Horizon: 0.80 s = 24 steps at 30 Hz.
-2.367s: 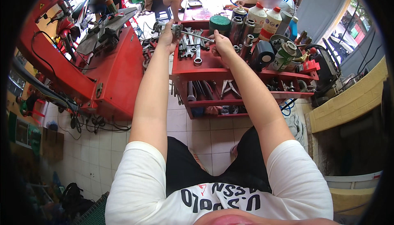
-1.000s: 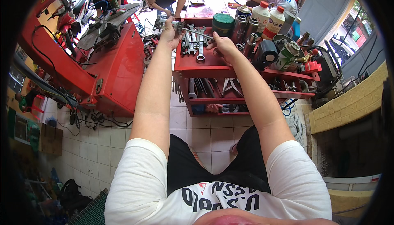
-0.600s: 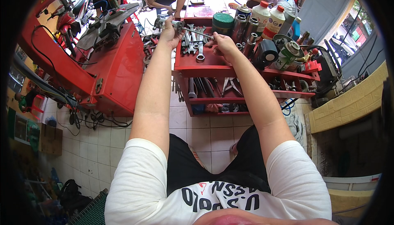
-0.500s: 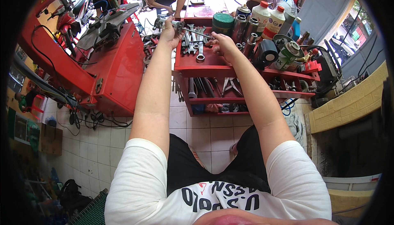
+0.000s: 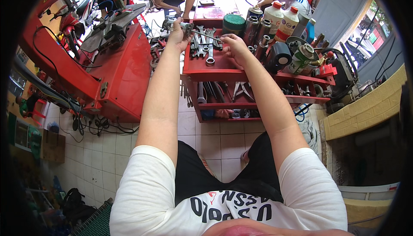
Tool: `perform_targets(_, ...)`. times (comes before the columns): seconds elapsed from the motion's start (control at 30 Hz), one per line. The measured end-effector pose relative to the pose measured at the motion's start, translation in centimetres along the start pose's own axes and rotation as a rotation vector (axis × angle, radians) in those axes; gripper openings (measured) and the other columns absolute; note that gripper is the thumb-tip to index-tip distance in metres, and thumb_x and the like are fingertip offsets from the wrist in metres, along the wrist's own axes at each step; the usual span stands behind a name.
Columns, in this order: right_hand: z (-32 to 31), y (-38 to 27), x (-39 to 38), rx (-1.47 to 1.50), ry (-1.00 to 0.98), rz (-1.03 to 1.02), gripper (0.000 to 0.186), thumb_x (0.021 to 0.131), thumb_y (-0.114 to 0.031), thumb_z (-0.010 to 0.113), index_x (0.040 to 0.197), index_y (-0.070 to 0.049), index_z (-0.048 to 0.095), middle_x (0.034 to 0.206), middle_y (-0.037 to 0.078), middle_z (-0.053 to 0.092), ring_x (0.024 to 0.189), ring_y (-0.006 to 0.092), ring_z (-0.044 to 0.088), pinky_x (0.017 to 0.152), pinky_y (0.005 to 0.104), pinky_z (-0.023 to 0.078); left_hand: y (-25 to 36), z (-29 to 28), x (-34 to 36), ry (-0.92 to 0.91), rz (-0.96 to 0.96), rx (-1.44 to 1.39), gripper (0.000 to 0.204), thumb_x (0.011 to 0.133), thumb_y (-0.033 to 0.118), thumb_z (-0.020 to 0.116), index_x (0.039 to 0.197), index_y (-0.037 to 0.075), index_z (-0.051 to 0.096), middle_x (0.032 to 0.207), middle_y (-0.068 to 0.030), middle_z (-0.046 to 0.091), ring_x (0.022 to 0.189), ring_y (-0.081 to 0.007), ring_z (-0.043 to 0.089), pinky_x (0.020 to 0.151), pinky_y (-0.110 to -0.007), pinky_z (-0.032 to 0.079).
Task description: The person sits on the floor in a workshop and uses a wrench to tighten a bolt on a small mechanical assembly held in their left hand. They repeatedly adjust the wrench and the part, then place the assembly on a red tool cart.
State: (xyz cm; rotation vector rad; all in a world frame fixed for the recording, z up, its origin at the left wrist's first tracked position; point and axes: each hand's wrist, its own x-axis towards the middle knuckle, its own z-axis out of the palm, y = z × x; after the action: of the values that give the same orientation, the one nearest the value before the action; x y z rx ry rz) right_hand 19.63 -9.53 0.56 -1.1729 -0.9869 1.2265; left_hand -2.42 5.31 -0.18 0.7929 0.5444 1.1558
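Observation:
Above the left end of the red tool cart's top tray, my left hand is closed around a silver-grey metal part with an uneven, mechanical shape. My right hand, to the right of it, pinches the near end of a thin metal rod. The rod slants from these fingers to the metal part and seems to meet it; its exact kind is too small to tell. Beneath the rod lie several combination wrenches in the red tray.
A green-lidded tub, spray cans and white bottles crowd the tray's right side. Left stands a red machine with cables on the tiled floor. Lower cart shelves hold more tools. Other people sit beyond the cart.
My right hand's fingers have shifted slightly on the rod. The left hand and metal part stay nearly in place. A person at the back right has drawn an arm in.

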Motion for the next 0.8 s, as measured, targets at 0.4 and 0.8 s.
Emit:
perform_targets(0.4, 0.5, 0.2, 0.0, -0.051, -0.041, 0.079, 0.022, 0.101, -0.026, 0.056, 0.112, -0.008, 0.057, 0.078, 0.000, 0.058, 0.055, 0.0076, 0.051, 0.051, 0.0251, 0.043, 0.2, 0.5, -1.0, 0.050, 0.042, 0.054, 0.051, 0.093, 0.058, 0.056, 0.123, 0.018, 0.048, 0.095, -0.0077, 0.062, 0.088, -0.0269, 0.064, 0.080, -0.041, 0.051)
perform_targets(0.8, 0.3, 0.3, 0.1, -0.042, 0.007, 0.013, 0.032, 0.100, -0.034, 0.057, 0.115, -0.006, 0.053, 0.082, 0.004, 0.064, 0.049, 0.0081, 0.049, 0.046, 0.0238, 0.041, 0.1, 1.3, -1.5, 0.031, 0.017, -0.017, 0.053, 0.092, 0.056, 0.056, 0.124, 0.016, 0.045, 0.097, -0.0119, 0.062, 0.079, -0.0232, 0.060, 0.072, -0.036, 0.053)
